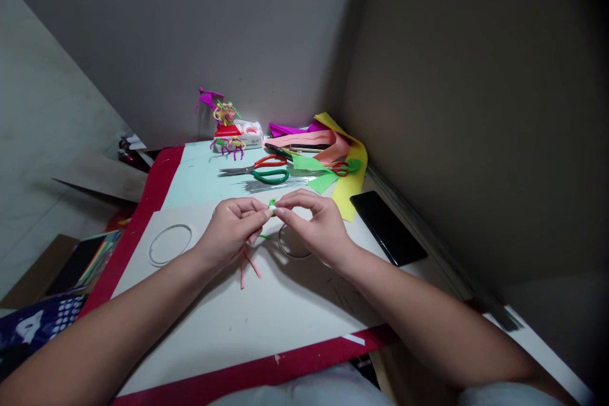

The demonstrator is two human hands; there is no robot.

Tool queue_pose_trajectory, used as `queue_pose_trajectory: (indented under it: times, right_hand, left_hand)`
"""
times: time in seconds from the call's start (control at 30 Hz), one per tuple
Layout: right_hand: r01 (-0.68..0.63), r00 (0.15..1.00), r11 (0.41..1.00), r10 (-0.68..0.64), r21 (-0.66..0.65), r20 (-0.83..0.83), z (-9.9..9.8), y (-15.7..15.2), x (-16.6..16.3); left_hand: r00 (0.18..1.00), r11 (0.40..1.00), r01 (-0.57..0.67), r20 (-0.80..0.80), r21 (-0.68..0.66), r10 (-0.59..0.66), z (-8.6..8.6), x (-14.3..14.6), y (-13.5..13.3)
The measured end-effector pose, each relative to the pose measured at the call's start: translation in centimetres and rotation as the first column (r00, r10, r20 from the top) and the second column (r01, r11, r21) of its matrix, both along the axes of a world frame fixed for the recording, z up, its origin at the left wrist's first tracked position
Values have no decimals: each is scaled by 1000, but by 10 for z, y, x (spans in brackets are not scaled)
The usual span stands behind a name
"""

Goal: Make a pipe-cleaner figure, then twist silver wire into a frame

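Observation:
Both hands meet above the middle of the white sheet (266, 323). My left hand (233, 228) is closed around thin pink strips (247, 266) that hang down from it. My right hand (318, 225) pinches a small green and white piece (272, 205) at its fingertips, touching the left hand's fingertips. A short green bit (264, 236) pokes out below the hands. What the pinched piece is exactly is too small to tell.
Red-and-green scissors (266, 171) lie beyond the hands, with a second pair (340, 168) on coloured paper strips (333, 152). A black phone (387, 227) lies at the right. Two wire rings (170, 244) rest on the sheet. Small pipe-cleaner figures (227, 130) stand by the wall.

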State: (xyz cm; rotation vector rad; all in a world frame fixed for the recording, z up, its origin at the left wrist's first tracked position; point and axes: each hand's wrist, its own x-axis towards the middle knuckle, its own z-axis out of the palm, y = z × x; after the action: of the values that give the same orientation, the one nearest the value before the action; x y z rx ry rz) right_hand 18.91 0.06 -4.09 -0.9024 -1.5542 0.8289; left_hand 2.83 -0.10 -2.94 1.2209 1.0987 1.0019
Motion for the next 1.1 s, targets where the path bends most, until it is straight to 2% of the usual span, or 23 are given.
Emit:
queue_pose_trajectory:
  times: [0.1,0.17,0.3,0.43,0.57,0.77,0.9,1.1]
  right_hand:
    - [80,987,967,-112,243,118,5,-1,5]
    - [57,968,932,-139,359,207,4,0,7]
    - [-51,922,897,-127,439,367,0,4,11]
    - [-97,895,871,-134,481,425,1,5,12]
    - [-105,884,866,-143,489,445,2,2,12]
    - [-143,852,868,-137,476,505,5,-1,13]
    - [-189,854,901,-45,390,519,9,0,14]
    - [-219,899,948,103,233,425,12,-1,16]
  left_hand:
    - [1000,1000,8,-22,19,-7,0,-1,0]
    - [999,999,15,-53,42,-12,0,-3,-1]
    - [989,995,47,-144,85,-35,3,-10,-1]
    - [980,993,99,-176,64,-87,7,-15,1]
    - [970,987,142,-208,70,-125,11,-18,2]
    - [921,983,170,-367,71,-132,18,-17,1]
    - [886,978,190,-445,88,-132,22,-16,0]
    - [852,971,218,-505,97,-141,25,-17,-1]
